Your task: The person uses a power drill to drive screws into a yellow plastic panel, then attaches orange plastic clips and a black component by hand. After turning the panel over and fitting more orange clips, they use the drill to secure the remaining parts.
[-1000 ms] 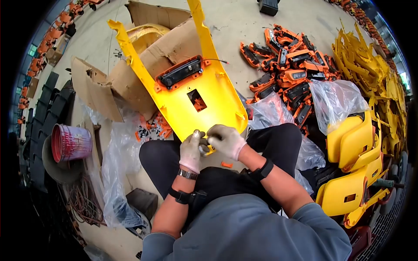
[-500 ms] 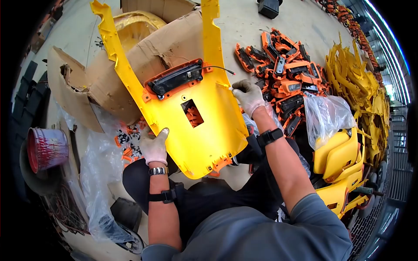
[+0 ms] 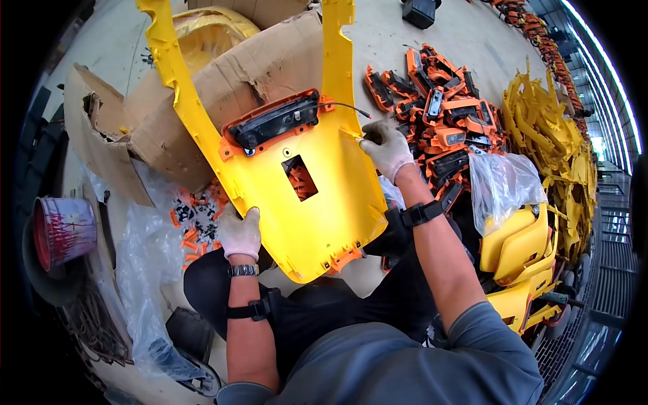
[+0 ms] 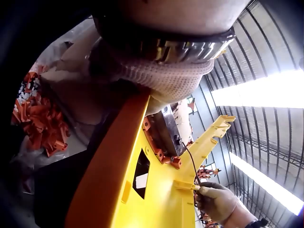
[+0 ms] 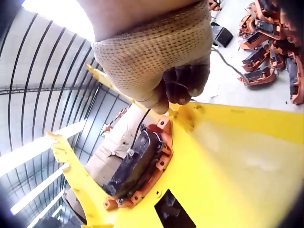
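A large yellow plastic body panel (image 3: 270, 233) with two long arms lies face-in across the person's lap. Fixed across it is an orange-rimmed black lamp unit (image 3: 273, 125), a thin cable trailing from its right end. The gloved left hand (image 3: 240, 233) grips the panel's left edge, thumb on top and fingers hidden beneath. At the right edge, the gloved right hand (image 3: 389, 150) has its fingers curled, thumb and fingertips at a small yellow tab (image 4: 184, 185) of the panel. The cable's free end hangs close above that hand. An orange piece (image 3: 344, 260) sits at the panel's near edge.
A cardboard box (image 3: 192, 128) stands behind the panel. To the right are a heap of orange lamp units (image 3: 449, 135), plastic film (image 3: 506, 185), and stacked yellow panels (image 3: 516, 250). A stained bucket (image 3: 67, 229) and small orange parts (image 3: 196, 239) are at left.
Both hands left the panel's near edge, the left for its left edge, the right for the tab on its right edge. The panel now sits farther left in the head view.
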A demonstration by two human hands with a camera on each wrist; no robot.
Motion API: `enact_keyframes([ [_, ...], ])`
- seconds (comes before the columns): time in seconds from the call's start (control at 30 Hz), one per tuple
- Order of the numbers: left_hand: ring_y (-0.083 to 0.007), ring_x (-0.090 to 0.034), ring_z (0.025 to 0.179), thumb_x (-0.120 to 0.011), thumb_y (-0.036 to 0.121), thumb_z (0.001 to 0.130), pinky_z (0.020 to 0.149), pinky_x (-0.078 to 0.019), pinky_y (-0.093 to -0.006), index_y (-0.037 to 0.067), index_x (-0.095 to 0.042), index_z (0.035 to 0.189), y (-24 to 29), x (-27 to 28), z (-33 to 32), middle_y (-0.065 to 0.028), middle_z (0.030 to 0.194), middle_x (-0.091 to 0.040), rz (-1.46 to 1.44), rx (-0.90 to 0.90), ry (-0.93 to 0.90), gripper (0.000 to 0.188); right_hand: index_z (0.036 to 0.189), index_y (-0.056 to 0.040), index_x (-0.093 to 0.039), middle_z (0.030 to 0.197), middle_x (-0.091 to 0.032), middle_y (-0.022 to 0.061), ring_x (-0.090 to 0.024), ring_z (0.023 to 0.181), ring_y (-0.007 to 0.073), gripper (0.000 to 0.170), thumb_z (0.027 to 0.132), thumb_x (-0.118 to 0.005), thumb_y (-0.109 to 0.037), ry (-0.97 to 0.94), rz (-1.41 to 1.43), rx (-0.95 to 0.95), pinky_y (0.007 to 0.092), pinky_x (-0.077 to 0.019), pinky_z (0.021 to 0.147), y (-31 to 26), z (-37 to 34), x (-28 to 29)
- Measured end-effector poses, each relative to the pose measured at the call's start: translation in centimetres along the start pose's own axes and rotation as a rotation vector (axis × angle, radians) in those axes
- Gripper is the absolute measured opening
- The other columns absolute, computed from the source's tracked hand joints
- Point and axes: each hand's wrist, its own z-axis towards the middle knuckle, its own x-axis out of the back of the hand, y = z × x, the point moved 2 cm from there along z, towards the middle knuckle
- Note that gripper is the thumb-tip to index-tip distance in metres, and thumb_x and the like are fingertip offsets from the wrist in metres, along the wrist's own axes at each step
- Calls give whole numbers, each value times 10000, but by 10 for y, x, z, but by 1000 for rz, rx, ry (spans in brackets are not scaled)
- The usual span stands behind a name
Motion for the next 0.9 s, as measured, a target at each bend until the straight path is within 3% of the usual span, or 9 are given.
enact_keyframes([
  [0.17,-318,-706,831,-644,104,763,779,-531,-391,-38,-659,954,0,0,0,-196,894,-721,-52,9,2,239,1308,50,-545,1182,-647,170,-607,1099,211,516,874,-670,-200,-122,248,-51,316,-488,935,33,6,2],
  [0.37,-330,-700,855,-636,117,771,789,-530,-404,-29,-656,977,9,4,-1,-196,898,-718,91,-24,5,254,1327,36,-539,1185,-653,127,-615,1011,184,459,937,-626,-188,-248,367,-244,306,-489,868,9,1,3],
  [0.6,-337,-696,865,-653,149,781,780,-531,-413,-1,-663,964,8,5,-4,-186,906,-719,180,-50,-4,238,1244,31,-602,1153,-682,155,-639,1050,223,417,890,-659,-181,-187,157,-174,315,-476,937,28,15,-6],
  [0.67,-304,-706,845,-727,254,792,768,-531,-390,-23,-666,1015,10,7,-5,-190,884,-719,189,-92,-32,361,1265,18,-591,1196,-660,158,-643,1045,238,459,869,-676,-199,-66,167,-152,326,-482,947,31,2,-5],
  [0.73,-256,-699,808,-743,314,813,753,-525,-359,-38,-665,1055,19,11,-11,-159,881,-720,-133,-10,-55,435,1276,16,-583,1212,-647,157,-647,1038,240,483,860,-683,-209,99,140,12,329,-491,944,22,-17,-2],
  [0.77,-212,-676,779,-729,369,848,722,-514,-325,-60,-663,1059,5,17,-7,-134,905,-705,-18,-42,50,482,1275,17,-580,1216,-639,162,-649,1037,240,491,854,-688,-212,84,173,31,329,-499,935,14,-30,0],
  [0.8,-220,-653,759,-669,451,901,688,-512,-344,-57,-612,1167,-24,18,1,-110,839,-669,-241,-45,50,577,1274,18,-578,1220,-630,166,-652,1035,240,500,848,-694,-215,68,208,46,328,-507,927,-3,-49,7],
  [0.87,-237,-629,756,-554,595,928,676,-512,-359,-53,-500,1303,10,45,-46,-109,830,-624,-856,251,-148,750,1212,7,-620,1094,-673,148,-665,983,240,382,871,-658,-162,-112,324,59,328,-519,901,-28,-102,3],
  [0.9,-252,-624,770,-501,639,927,681,-516,-368,-54,-442,1341,24,46,-61,-126,867,-610,-906,270,-201,809,1193,-1,-634,1074,-679,146,-669,974,246,352,880,-651,-162,-171,258,146,331,-518,900,-34,-119,-1],
])
